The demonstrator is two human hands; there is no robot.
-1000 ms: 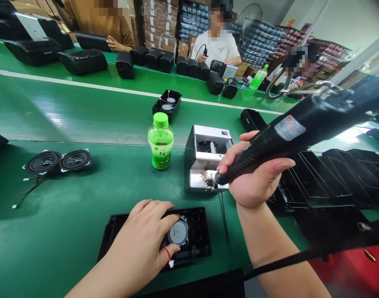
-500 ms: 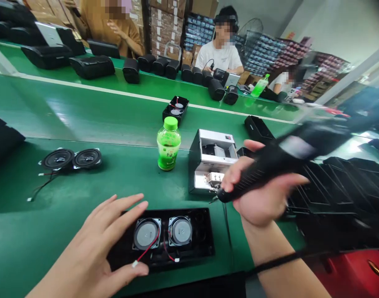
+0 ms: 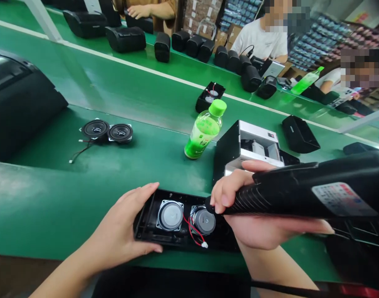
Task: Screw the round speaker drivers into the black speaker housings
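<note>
A black speaker housing (image 3: pixel 149 215) lies on the green table before me, its inside facing up. Two silver-backed speaker drivers sit in it, a left driver (image 3: pixel 171 216) and a right driver (image 3: pixel 204 221). Red and black wires end in a white connector (image 3: pixel 204 244) near the housing's front edge. My left hand (image 3: pixel 121 225) grips the left end of the housing, thumb in front and fingers behind. My right hand (image 3: pixel 257 229) is wrapped around a black electric screwdriver (image 3: pixel 289 190). Its nose is at the right driver's upper right corner; the fingers and tool hide the bit and the housing's right end.
A green drink bottle (image 3: pixel 205 128) stands behind the housing, beside a silver and black machine (image 3: pixel 257 132). Two loose speaker drivers (image 3: pixel 96 129) lie at the left, near a large black case (image 3: pixel 22 103). Black speaker boxes (image 3: pixel 194 45) line the far bench, where other people sit.
My right hand has lowered the screwdriver from beside the machine to the right driver. My left hand has closed on the housing's end. The wires have shifted, and the view has turned left.
</note>
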